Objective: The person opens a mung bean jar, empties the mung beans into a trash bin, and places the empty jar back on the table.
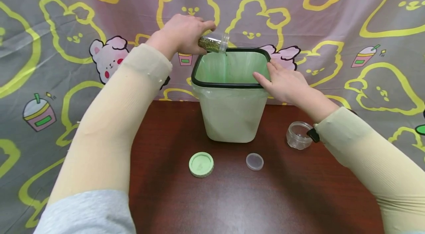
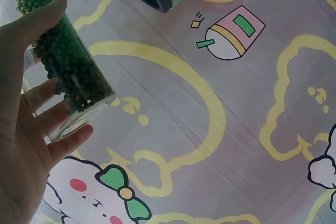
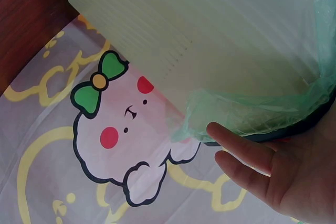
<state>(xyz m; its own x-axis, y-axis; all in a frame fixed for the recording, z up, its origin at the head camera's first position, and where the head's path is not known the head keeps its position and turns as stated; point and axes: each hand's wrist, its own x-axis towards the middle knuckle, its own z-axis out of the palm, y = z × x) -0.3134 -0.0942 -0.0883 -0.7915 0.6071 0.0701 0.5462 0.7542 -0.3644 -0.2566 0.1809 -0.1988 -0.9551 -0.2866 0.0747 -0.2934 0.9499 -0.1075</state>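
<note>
My left hand (image 1: 186,35) grips a clear jar (image 1: 212,42) filled with small green-brown grains. The jar is tipped almost on its side, its uncapped mouth over the left part of a pale trash bin (image 1: 232,116). A few grains show at the lip. In the left wrist view, thumb and fingers wrap the jar (image 2: 68,56). A light green bag lines the bin under its black rim (image 1: 229,86). My right hand (image 1: 285,81) rests at the bin's right rim, fingers extended. In the right wrist view, its fingertips lie beside the bag's folded edge (image 3: 236,114) outside.
On the brown table (image 1: 225,204) in front of the bin lie a light green lid (image 1: 201,164) and a small translucent disc (image 1: 254,161). A clear empty jar (image 1: 297,136) stands right of the bin, below my right wrist. A patterned curtain (image 1: 332,35) hangs behind.
</note>
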